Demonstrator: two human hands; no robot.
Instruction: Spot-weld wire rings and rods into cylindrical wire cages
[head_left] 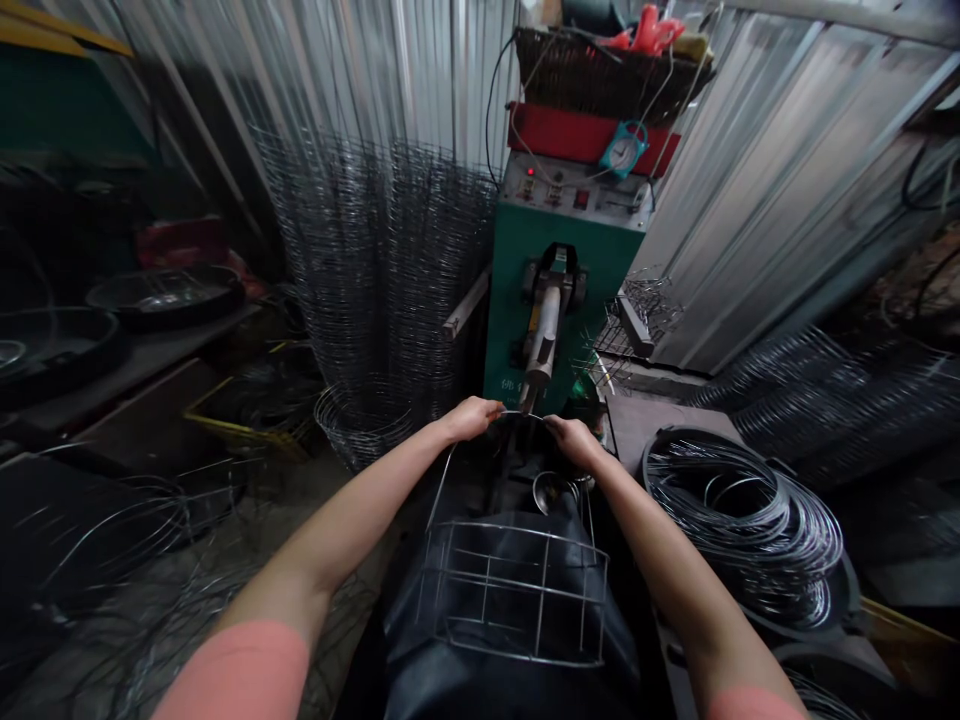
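The left hand [469,419] and right hand [573,443] gripped the wire cage [517,590], which ran back bodyward from the welder tip [531,398], nearer the right hand.

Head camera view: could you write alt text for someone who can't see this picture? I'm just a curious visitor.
A person's left hand and right hand grip a curved metal wire in front of a green machine. A wire cage lies on their dark apron. A coil of wire sits to the right, with tall wire mesh behind.
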